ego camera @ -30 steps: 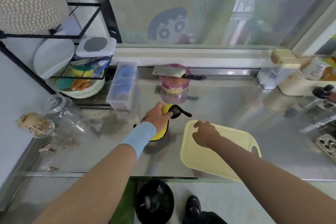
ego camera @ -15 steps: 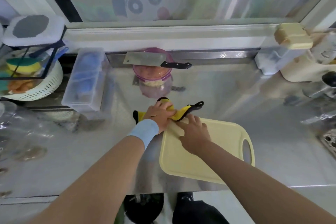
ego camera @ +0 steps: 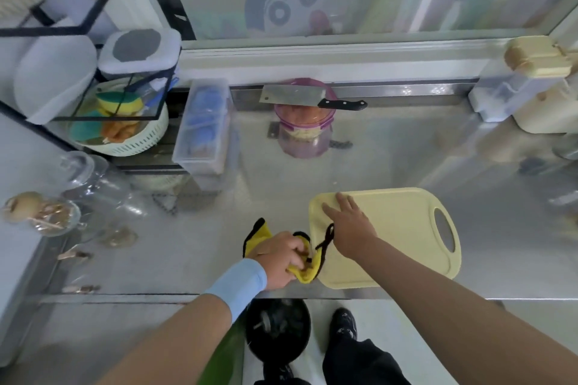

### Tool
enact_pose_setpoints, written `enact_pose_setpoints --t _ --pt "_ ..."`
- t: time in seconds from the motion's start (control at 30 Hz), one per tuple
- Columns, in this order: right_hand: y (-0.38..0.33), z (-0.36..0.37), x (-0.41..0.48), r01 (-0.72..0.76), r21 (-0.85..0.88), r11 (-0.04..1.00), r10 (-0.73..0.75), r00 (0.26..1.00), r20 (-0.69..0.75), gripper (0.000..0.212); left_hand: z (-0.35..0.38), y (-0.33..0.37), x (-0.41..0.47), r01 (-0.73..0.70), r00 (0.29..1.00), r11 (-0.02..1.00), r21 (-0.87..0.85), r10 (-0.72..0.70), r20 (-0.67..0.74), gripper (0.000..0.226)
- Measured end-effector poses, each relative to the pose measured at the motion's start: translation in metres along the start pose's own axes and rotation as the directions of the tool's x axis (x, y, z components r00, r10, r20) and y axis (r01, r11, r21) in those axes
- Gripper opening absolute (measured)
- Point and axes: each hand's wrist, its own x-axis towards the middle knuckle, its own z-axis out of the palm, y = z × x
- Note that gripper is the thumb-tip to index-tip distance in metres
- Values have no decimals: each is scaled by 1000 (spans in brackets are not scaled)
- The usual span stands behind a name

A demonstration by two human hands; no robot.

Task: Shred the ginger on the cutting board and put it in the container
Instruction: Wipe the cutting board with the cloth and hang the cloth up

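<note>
Two hands on prep, no shredding yet: left hand (ego camera: pixel 278 259) fingers curled round cloth (ego camera: pixel 308 276) at board (ego camera: pixel 400 228) edge; right hand (ego camera: pixel 350 228) flat on board, fingers straight. No ginger on board. Knife (ego camera: pixel 291 97) lies across container (ego camera: pixel 303 141). Next, I'd guess: fetch ginger, knife.

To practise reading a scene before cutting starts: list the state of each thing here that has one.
Cutting board: flat on the counter, bare.
Yellow cloth: bunched at the board's left edge.
Cleaver: lying across the purple container.
Left grip: grips the yellow cloth.
Right grip: flat on the cutting board.
</note>
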Motion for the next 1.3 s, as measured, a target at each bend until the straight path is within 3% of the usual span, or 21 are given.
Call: enact_pose_setpoints --t 0.13,0.23,0.3,0.37,0.43,0.5,0.57,0.63,0.67,0.7,0.77,0.8,0.87,0.93,1.0,1.03,1.1,1.17,1.2,1.23,1.3 --pt "-30 13 -10 21 -30 999 -20 999 30 72 8 6 -39 101 976 991 -87 -82 201 21" --pt "-56 24 -14 50 -26 998 -48 995 85 79 -2 3 -60 293 891 947 -133 -220 398 34" --pt "-67 28 -17 54 -8 999 -52 993 108 82 -11 -11 -67 382 862 915 -128 -303 407 36" --pt "-70 28 -19 -12 -5 1000 13 998 68 81 -23 -24 -71 459 861 866 -198 -379 338 32" --pt "-68 24 -22 -174 -25 984 174 985 21 78 -36 -32 -69 479 875 828 -291 -420 241 34" --pt "-70 21 -24 -277 39 960 273 958 91 77 -47 -35 -63 451 891 802 -392 -432 140 30" --pt "-78 20 -20 -275 118 954 258 956 141 72 -60 -34 -55 386 900 790 -476 -436 7 14" --pt "-88 11 -13 -206 265 942 193 978 73 61 -74 -31 -45 327 873 764 -556 -470 -132 7" --pt "-92 2 -11 -172 420 891 177 984 28 56 -82 -27 -39 283 851 746 -603 -485 -201 5" --pt "-96 -8 -10 -148 620 771 184 983 6 50 -89 -23 -32 228 827 724 -651 -497 -264 3" --pt "-98 -27 -9 -121 908 401 112 990 83 39 -104 -15 -15 138 794 669 -730 -515 -322 14" --pt "-95 -36 -8 -141 951 277 40 990 135 32 -108 -11 -6 105 801 637 -764 -509 -315 22" --pt "-82 -50 -4 -134 971 200 14 991 134 34 -115 -6 13 86 843 623 -777 -462 -277 33" --pt "-60 -60 11 -56 969 239 156 988 18 51 -113 -2 31 89 852 602 -793 -459 -252 43" --pt "-38 -73 28 37 941 336 290 947 -140 50 -104 -2 45 151 800 610 -778 -537 -266 45" --pt "-27 -80 35 67 918 392 333 919 -209 46 -98 -5 51 233 777 685 -691 -558 -291 41" --pt "-9 -90 51 92 820 564 317 893 -319 39 -81 -9 61 373 834 851 -370 -483 -267 31" --pt "1 -92 65 40 540 841 143 945 -293 41 -62 -8 66 369 919 924 -97 -379 -110 46" --pt "4 -89 71 17 260 965 41 976 -215 43 -53 -8 67 330 944 944 25 -329 -41 64" --pt "6 -86 77 36 -21 999 -39 988 -149 45 -45 -9 68 287 957 950 123 -290 8 81" --pt "7 -74 84 154 -302 941 -189 978 -90 49 -36 -13 67 240 968 950 198 -249 23 99"
